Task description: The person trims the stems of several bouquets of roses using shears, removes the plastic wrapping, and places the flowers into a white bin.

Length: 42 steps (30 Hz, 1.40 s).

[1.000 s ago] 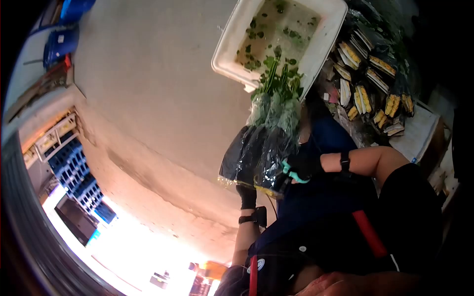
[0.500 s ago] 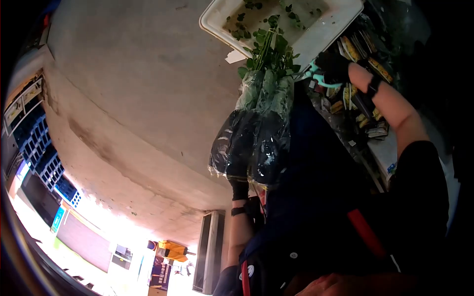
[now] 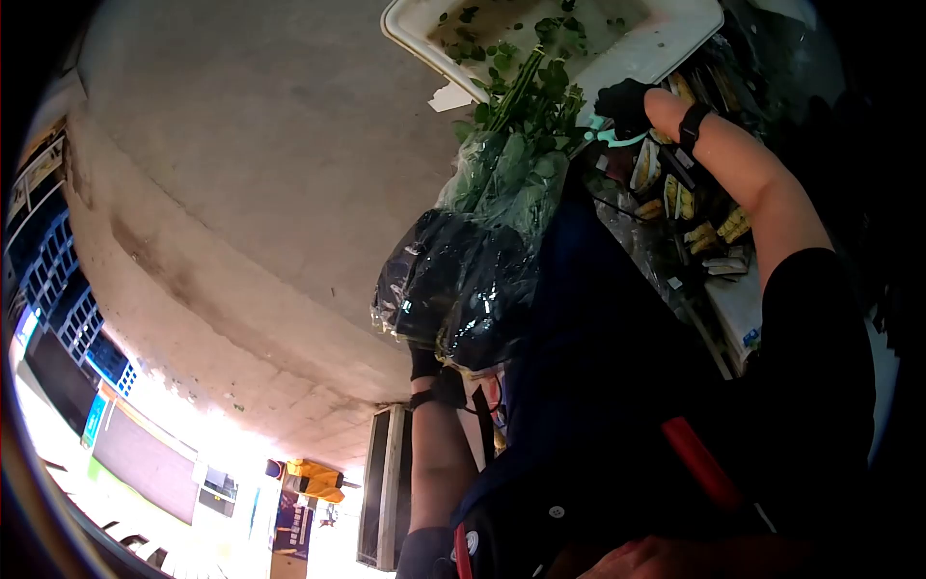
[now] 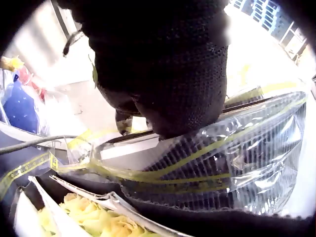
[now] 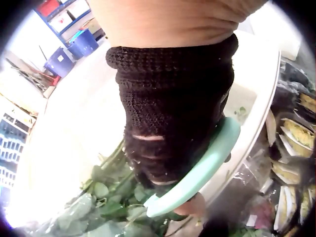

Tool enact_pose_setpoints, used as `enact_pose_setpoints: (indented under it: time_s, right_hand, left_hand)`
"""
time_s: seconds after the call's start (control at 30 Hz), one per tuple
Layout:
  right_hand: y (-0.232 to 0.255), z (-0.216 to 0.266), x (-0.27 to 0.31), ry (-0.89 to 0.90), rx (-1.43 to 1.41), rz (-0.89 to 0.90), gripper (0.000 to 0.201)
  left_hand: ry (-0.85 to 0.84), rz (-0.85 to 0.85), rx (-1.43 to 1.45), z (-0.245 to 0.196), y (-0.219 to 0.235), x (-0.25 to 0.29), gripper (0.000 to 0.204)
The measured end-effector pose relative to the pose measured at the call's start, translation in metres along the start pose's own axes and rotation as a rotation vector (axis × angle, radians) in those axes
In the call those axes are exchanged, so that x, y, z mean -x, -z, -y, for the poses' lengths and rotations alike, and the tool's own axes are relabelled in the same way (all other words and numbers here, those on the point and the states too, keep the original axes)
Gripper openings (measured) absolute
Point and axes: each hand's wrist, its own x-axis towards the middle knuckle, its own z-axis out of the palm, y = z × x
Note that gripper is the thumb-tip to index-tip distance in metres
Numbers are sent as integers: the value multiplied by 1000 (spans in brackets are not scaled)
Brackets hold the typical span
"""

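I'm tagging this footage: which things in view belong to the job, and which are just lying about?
Job, seemingly:
wrapped leafy bunches, in the left hand
mint-handled tool, in the right hand
white tub with leaves

Probably lying about:
blue crates
blue bins

The wrapped flower bunches (image 3: 473,280) lay side by side on a slant at the centre of the head view, leafy green stems (image 3: 533,101) toward the top. Their plastic sleeves, clear near the stems and black farther down, ended at lower centre, where the left hand (image 3: 424,364) gripped them. At lower left of the left wrist view, pale yellow blooms (image 4: 96,217), probably roses, showed between white cards. The right hand (image 3: 625,106) held mint-handled shears (image 3: 617,139) just right of the stems.
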Motion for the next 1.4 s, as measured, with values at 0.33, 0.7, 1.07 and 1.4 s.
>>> enact_pose_setpoints:
  time_s: [0.33, 0.7, 1.07, 1.4]
  right_hand:
    - [-41, 38, 3, 62, -196, -88, 47]
    - [-71, 80, -10, 446, -584, -433, 32]
    - [-41, 139, 9, 411, -556, -343, 46]
    - [-25, 131, 45, 318, -550, -305, 45]
  left_hand:
    - [54, 50, -637, -51, -58, -6, 46]
    - [-85, 28, -1401, -88, -103, -13, 48]
    - [123, 85, -1232, -105, -117, -9, 47]
    - [-73, 127, -1362, -76, -80, -20, 52]
